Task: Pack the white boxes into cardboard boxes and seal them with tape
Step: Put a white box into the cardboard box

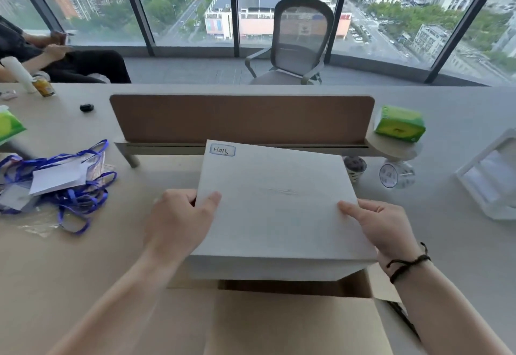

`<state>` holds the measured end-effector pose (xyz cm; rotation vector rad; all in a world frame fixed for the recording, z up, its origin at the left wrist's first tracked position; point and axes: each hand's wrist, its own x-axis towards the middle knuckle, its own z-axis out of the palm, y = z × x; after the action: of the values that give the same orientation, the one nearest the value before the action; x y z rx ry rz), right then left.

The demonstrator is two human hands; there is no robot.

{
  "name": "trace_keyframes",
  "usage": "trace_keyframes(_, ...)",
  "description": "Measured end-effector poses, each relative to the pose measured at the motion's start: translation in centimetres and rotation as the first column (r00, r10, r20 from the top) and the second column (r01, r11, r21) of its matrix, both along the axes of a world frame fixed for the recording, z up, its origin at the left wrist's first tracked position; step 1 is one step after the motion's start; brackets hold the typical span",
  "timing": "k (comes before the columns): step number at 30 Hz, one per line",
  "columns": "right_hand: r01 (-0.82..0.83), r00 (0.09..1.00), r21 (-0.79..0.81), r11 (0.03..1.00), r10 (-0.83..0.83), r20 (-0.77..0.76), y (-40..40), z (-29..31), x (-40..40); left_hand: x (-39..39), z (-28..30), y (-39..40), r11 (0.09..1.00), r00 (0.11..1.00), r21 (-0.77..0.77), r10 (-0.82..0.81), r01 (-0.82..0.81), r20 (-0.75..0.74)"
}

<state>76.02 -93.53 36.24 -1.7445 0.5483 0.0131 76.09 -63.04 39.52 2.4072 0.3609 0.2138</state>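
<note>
Both hands, left [178, 220] and right [384, 227], pinched the white box [279, 206] by its sides, thumbs on top; beyond the fingers, its label [222, 150] read "H015".

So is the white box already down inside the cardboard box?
Not yet. The flat white box is tilted above the open brown cardboard box, gripped by the left hand and right hand.

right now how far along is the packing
Early. Done: a cardboard box stands open, flaps out. In hand: the left hand and right hand hold one white box by its sides, tilted above the opening, not yet inside. Left: seating it, closing the flaps, taping; no tape is visible.
</note>
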Motion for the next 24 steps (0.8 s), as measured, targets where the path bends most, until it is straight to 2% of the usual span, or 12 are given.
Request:
trace_keyframes(6, -0.017, 1.0, -0.118, 0.993, 0.019, 0.012, -5.1, -1.2, -0.3, -1.4, -3.5, -4.5, 0.986, 0.998, -0.165, 0.016, -0.026, -0.064)
trace_keyframes(11, -0.059, 0.997, -0.231, 0.971, 0.068, 0.032, -5.0, -2.5, -1.1, -1.8, -5.9, -4.5, 0.947, 0.988, -0.299, 0.081, -0.116, -0.129)
trace_keyframes(15, -0.045, 0.997, -0.329, 0.943, 0.062, 0.04, -4.1, -3.3, -1.6, -1.7, -6.8, -3.9, 0.933, 0.983, -0.33, 0.097, -0.144, -0.155)
trace_keyframes(20, -0.07, 0.997, -0.34, 0.938, 0.052, -0.061, -3.7, -4.3, -2.1, -1.9, -8.2, -2.7, 0.938, 0.975, -0.324, 0.051, -0.121, -0.216)
trace_keyframes(24, -0.068, 0.99, -0.234, 0.97, 0.035, -0.139, -3.9, -6.5, -1.9, -1.3, -10.2, -2.8, 0.945, 0.958, -0.312, 0.009, -0.103, -0.288)
